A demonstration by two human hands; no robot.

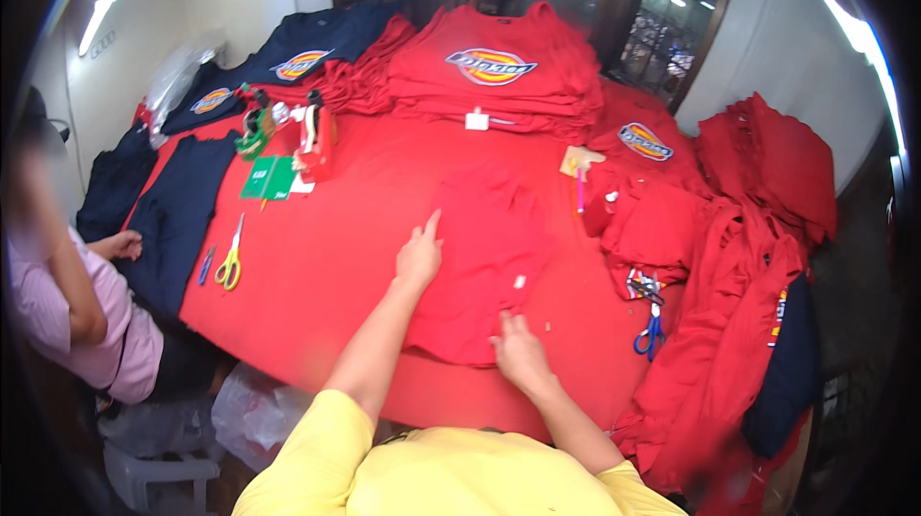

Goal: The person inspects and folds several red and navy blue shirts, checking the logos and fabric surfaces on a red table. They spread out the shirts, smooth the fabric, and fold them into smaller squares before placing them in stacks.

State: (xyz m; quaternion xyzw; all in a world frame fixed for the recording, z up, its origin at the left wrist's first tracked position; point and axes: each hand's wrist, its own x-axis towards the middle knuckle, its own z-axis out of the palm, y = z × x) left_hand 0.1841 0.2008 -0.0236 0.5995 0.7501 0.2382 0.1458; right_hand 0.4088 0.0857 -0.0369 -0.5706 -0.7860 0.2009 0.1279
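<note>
My yellow shirt [460, 478] is closest, filling the bottom of the view, with both bare forearms reaching out over the red tabletop [317, 315]. A red garment [470, 262] lies spread flat in front of me at the middle of the table, a small white tag [519, 282] near its lower right part. My left hand [420, 255] rests at the garment's left side, index finger stretched out and the others loosely bent; I see nothing gripped in it. My right hand [521, 353] is partly open at the lower edge, fingertips on the cloth; I cannot tell whether they pinch it.

To my left lie yellow-handled scissors [233, 255] with small snips [206, 267] just beside them, and farther back a green booklet [267, 178]. A stack of red shirts [489, 99] stands at the far side, next to dark blue shirts [331, 41]. On my right, blue-handled scissors [654, 321] lie near a heap of red clothes [715, 324]. A person in a pink shirt [115, 324] is at the table's left edge.
</note>
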